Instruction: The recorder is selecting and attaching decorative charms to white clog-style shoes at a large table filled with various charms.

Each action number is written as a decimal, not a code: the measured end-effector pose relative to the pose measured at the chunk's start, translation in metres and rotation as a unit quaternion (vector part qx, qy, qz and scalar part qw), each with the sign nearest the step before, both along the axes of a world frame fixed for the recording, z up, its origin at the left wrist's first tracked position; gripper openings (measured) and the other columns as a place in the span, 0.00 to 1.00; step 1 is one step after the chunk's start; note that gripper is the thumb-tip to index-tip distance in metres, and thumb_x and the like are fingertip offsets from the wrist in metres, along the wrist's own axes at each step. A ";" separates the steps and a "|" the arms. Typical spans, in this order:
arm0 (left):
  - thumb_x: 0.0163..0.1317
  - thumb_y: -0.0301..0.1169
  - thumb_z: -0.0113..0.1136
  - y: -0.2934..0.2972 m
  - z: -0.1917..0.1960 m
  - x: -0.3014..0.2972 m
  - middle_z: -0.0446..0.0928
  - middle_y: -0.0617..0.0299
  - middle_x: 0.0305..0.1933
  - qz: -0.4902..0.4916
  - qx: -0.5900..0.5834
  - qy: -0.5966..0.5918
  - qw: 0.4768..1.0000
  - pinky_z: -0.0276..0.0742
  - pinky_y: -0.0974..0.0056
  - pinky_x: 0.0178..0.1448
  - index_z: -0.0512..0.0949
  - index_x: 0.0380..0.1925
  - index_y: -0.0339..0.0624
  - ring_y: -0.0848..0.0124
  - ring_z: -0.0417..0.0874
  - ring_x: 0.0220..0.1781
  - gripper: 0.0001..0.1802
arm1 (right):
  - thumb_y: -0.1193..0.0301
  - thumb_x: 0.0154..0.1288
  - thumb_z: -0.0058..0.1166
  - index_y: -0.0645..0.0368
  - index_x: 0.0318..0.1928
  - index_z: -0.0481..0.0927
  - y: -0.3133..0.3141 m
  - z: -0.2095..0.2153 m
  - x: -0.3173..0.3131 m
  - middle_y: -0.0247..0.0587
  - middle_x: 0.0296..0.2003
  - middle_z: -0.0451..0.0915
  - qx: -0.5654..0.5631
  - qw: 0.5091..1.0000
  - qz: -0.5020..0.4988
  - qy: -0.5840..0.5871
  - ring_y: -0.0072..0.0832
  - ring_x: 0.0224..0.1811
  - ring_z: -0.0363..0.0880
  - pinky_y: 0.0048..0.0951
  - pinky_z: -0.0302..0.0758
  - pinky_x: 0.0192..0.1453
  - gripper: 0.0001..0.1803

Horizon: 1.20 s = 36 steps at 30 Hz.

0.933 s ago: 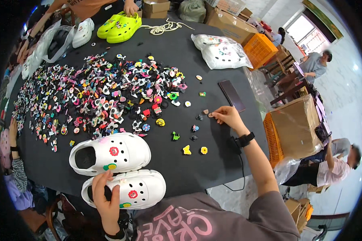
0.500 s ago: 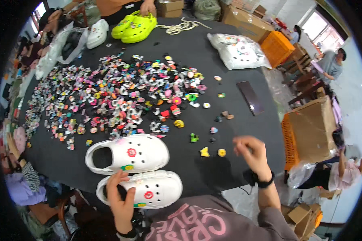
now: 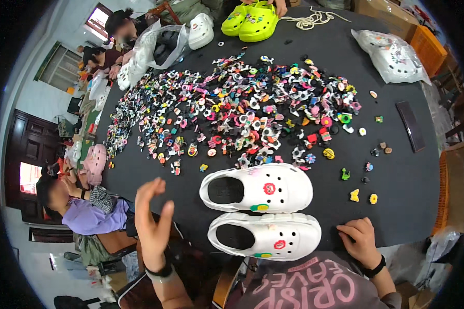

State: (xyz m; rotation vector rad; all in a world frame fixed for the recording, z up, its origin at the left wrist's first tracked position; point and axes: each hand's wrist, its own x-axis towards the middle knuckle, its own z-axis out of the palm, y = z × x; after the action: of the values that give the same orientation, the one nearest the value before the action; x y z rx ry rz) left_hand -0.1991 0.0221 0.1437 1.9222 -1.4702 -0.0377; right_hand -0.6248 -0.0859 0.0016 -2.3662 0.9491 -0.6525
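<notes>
Two white clogs lie side by side on the black table before me, toes to the right. The farther clog point(image 3: 291, 193) and the nearer clog point(image 3: 299, 234) each carry a red flower-shaped charm and a green-and-yellow charm. Left of them, my left hand point(image 3: 153, 221) is raised with fingers spread, holding nothing and apart from the shoes. My right hand point(image 3: 361, 242) is at the table's front edge, right of the nearer clog, its fingers loosely bent with a gap by the thumb; nothing shows in it. Nearest to it are a yellow butterfly charm point(image 3: 354, 195) and a yellow flower charm point(image 3: 373, 199).
A wide heap of colourful shoe charms point(image 3: 221, 103) covers the table's middle. Lime-green clogs point(image 3: 258, 26), with another person's hand on them, stand at the far side. A bagged pair of white clogs point(image 3: 397, 59) and a phone point(image 3: 410, 126) lie right. A person in purple point(image 3: 95, 216) sits left.
My left hand has left the nearer clog and moved left, fingers spreading. My right hand has come down toward the table's front edge. The view has swung left.
</notes>
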 end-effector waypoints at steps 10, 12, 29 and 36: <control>0.58 0.26 0.61 -0.150 -0.096 0.075 0.77 0.53 0.59 -0.201 0.130 -0.150 0.959 0.68 0.54 0.65 0.77 0.54 0.42 0.54 0.76 0.60 0.21 | 0.80 0.41 0.66 0.51 0.34 0.83 0.002 -0.017 0.001 0.32 0.30 0.78 -0.050 0.999 0.007 0.009 0.29 0.26 0.72 0.33 0.64 0.32 0.16; 0.59 0.26 0.60 -0.168 -0.104 0.070 0.76 0.54 0.60 -0.221 0.143 -0.163 0.951 0.67 0.54 0.66 0.77 0.56 0.43 0.55 0.75 0.61 0.23 | 0.80 0.41 0.66 0.51 0.34 0.83 0.001 -0.017 0.000 0.32 0.30 0.77 -0.049 0.999 0.002 0.012 0.29 0.26 0.72 0.34 0.63 0.32 0.16; 0.60 0.19 0.57 -0.133 -0.114 0.159 0.82 0.53 0.52 -0.088 0.149 -0.075 0.982 0.76 0.60 0.59 0.83 0.45 0.39 0.59 0.83 0.53 0.14 | 0.78 0.39 0.64 0.50 0.36 0.82 0.002 -0.021 -0.007 0.31 0.30 0.75 -0.015 0.998 0.013 0.056 0.30 0.28 0.71 0.36 0.62 0.35 0.19; 0.62 0.26 0.61 -0.163 -0.122 0.123 0.75 0.52 0.62 -0.151 0.140 -0.034 0.978 0.69 0.58 0.64 0.75 0.59 0.41 0.58 0.77 0.61 0.23 | 0.78 0.40 0.63 0.51 0.36 0.81 0.003 -0.019 -0.007 0.32 0.31 0.74 -0.009 0.997 0.017 0.071 0.31 0.29 0.71 0.37 0.62 0.36 0.18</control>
State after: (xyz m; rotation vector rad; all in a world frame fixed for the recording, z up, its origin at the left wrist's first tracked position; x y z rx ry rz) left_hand -0.0764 -0.1405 0.0222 1.9113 -1.8754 -0.3365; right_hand -0.6315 -0.0833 -0.0171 -2.4654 0.9647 -0.4868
